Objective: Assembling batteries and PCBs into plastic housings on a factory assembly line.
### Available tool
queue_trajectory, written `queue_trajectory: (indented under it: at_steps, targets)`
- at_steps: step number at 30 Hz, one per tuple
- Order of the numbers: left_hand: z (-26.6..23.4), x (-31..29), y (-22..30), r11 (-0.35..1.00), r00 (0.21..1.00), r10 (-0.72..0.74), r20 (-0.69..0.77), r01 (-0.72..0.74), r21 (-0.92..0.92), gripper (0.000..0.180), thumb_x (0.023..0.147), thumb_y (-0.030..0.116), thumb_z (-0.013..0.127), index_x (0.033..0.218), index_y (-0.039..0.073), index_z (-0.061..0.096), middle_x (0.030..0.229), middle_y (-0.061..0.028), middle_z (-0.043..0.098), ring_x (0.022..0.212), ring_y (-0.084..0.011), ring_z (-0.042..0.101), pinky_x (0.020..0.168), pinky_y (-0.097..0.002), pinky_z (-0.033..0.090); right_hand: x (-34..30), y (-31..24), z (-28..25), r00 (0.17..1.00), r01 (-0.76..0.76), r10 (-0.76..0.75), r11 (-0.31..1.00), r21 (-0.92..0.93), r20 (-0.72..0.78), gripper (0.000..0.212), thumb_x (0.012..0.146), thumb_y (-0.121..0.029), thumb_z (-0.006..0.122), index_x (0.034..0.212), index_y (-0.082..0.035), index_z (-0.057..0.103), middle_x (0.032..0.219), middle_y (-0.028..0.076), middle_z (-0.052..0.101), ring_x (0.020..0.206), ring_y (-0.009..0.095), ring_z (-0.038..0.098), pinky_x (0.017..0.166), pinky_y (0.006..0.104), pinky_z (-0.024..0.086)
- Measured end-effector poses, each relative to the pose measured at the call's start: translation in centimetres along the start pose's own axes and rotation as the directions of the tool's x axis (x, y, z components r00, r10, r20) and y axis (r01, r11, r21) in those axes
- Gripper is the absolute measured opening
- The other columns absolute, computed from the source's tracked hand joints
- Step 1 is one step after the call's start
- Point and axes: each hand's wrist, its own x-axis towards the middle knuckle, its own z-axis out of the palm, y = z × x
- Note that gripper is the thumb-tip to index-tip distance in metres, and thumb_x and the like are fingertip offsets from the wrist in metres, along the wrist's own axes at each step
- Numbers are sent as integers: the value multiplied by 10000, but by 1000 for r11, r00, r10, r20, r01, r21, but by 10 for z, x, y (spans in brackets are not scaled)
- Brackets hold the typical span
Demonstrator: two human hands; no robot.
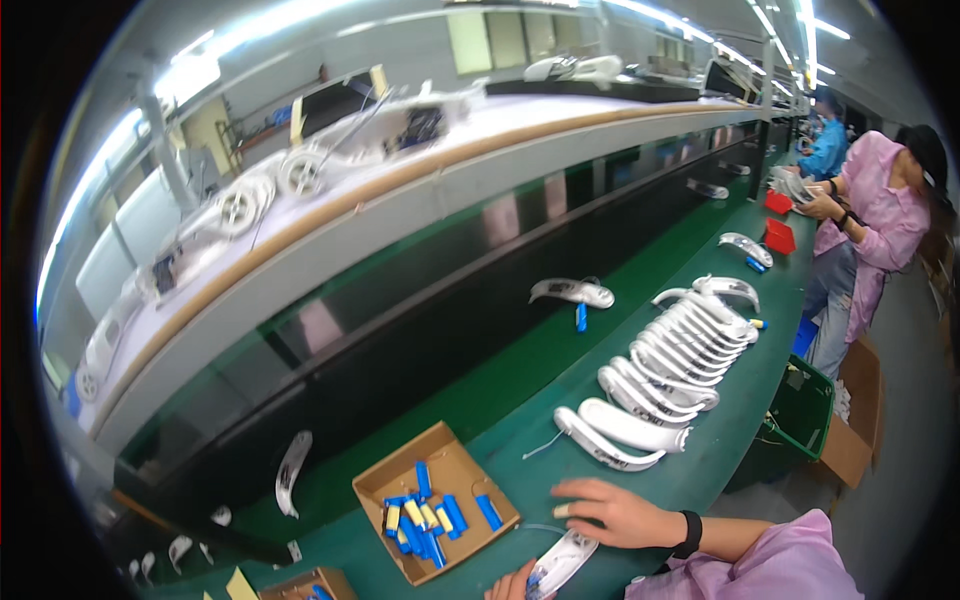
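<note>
At the bottom edge of the frame, right of centre, the left hand (512, 583) has its fingers bent around the lower end of a white shell (565, 562); the frame cuts part of this hand off. Just above, the right hand (625, 517) reaches in from the lower right, a black band (688, 534) at its wrist. Its fingers are apart and slightly bent, over the shell's upper end; whether they touch it I cannot tell. A pale wire (543, 527) runs left from the shell toward a box (445, 448) at bottom centre, where blue and yellow cells (453, 515) lie loose.

Up and right of the hands, a long row of curved shells (690, 345) stands closely packed along the green bench (705, 490). Left of the row, near the centre, lies a lone shell (572, 291) with a blue cell (581, 318) just below it. Another shell (292, 473) lies at lower left.

At right, beside the bench, are a green crate (797, 408) and a carton (855, 430). Farther up stand two red bins (780, 238), near a co-worker in pink (885, 200) with both hands at pale parts (793, 185). Across the upper left, a shelf (350, 205) bears white parts with wheels (238, 210).
</note>
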Motion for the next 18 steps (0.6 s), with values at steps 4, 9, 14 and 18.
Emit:
queue_trajectory:
  at_steps: [4,9,14,18]
  targets:
    - [-3,17,13,1000,999,-2,51,3,-26,535,850,101,668,1369,52,546,1179,-205,597,1103,-420,538,968,-491,407,-11,-19,28,954,-286,240,911,298,182,460,911,-202,745,1310,-22,605,1369,168,580,1264,355,543,1052,434,465]
    - [-1,10,20,996,997,-55,56,58,-62,540,837,86,668,1364,64,552,1204,-183,592,1116,-392,535,977,-478,390,-1,-13,46,903,-351,427,804,480,-54,426,887,-124,770,1262,17,627,1061,134,664,837,179,666,717,289,552]
    - [0,6,32,989,990,-127,64,132,-71,549,833,99,692,1363,71,553,1238,-171,586,1133,-381,531,992,-468,370,-12,-16,41,868,-472,481,717,512,125,144,900,-107,753,999,-5,740,797,79,667,644,161,594,611,293,492]
    - [-1,8,49,932,956,-294,-24,281,-230,448,844,173,739,1255,68,594,1246,-139,607,1176,-348,520,1040,-461,323,-25,-33,29,938,-327,341,801,501,68,119,880,-95,756,978,-31,737,820,83,659,676,221,617,592,309,475]
